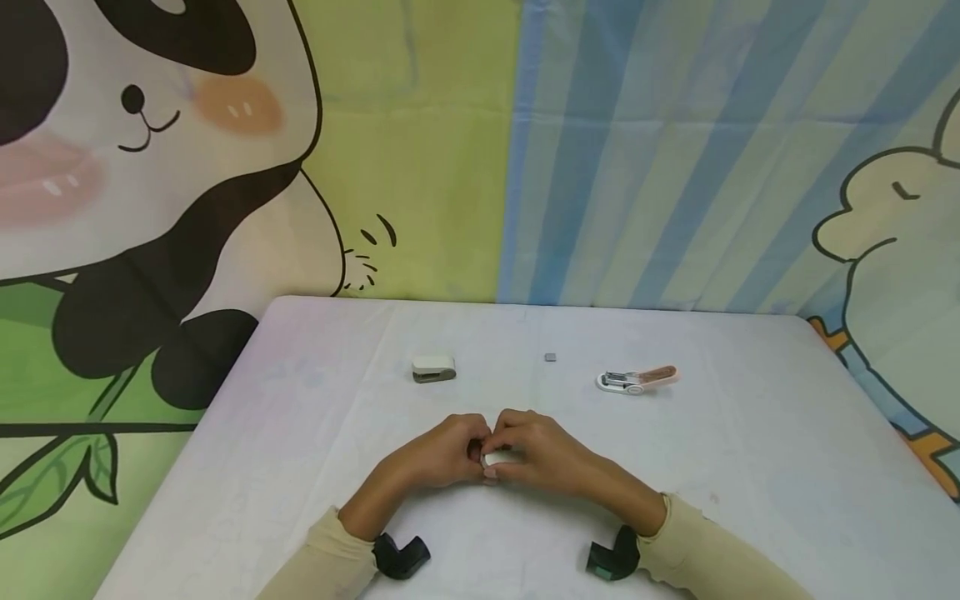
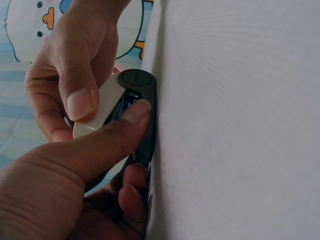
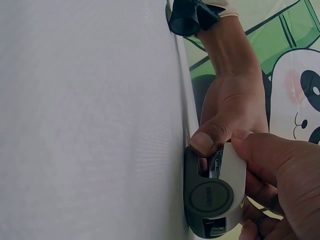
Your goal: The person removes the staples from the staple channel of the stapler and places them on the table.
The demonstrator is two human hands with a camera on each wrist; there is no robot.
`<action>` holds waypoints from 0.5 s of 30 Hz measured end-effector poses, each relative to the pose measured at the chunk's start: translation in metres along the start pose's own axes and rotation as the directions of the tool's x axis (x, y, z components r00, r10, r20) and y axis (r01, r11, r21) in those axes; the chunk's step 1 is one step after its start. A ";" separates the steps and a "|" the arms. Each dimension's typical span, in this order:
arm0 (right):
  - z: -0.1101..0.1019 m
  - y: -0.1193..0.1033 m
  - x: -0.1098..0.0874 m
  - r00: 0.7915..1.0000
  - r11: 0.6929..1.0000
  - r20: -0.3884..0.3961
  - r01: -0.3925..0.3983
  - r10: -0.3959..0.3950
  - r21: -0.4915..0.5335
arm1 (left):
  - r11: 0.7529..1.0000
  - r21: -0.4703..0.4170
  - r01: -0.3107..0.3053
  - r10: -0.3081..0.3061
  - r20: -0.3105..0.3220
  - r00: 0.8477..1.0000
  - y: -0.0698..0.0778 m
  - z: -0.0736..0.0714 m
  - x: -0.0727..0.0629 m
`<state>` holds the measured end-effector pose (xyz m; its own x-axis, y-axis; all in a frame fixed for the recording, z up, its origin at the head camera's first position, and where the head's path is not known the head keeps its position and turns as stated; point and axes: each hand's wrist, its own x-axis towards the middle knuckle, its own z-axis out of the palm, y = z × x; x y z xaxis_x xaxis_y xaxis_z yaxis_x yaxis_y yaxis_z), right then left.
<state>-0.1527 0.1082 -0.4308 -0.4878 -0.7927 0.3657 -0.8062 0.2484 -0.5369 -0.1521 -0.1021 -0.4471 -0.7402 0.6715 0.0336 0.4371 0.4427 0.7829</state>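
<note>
A small stapler (image 1: pixel 501 457) with a white top and a dark grey base is between my two hands, low over the table. My left hand (image 1: pixel 448 450) holds the dark base (image 2: pixel 146 135), its thumb pressing inside the gap beneath the top. My right hand (image 1: pixel 546 452) grips the white top (image 3: pixel 234 172) with thumb and fingers. In both wrist views the top stands tilted up from the base, and a metal part shows between them. The hands hide most of the stapler in the head view.
Farther back on the white table (image 1: pixel 712 433) are another white and grey stapler (image 1: pixel 433 368) at left, a small grey block (image 1: pixel 551 357), perhaps staples, and a white and pink stapler (image 1: pixel 637 380) at right. A printed cloth (image 1: pixel 600 167) hangs behind.
</note>
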 end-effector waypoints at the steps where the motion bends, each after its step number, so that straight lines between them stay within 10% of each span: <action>1: 0.000 0.000 -0.001 1.000 1.000 0.000 0.001 -0.001 0.002 | 1.000 0.000 -0.001 0.001 0.002 1.000 0.000 0.000 0.001; 15: -0.026 -0.005 -0.012 0.996 0.994 -0.061 -0.058 0.063 0.091 | 0.996 -0.034 0.080 -0.079 0.021 0.997 0.003 0.002 0.001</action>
<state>-0.1510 0.1311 -0.4128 -0.5573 -0.7400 0.3765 -0.7430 0.2421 -0.6240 -0.1508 -0.0990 -0.4456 -0.7616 0.6467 -0.0414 0.3594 0.4746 0.8035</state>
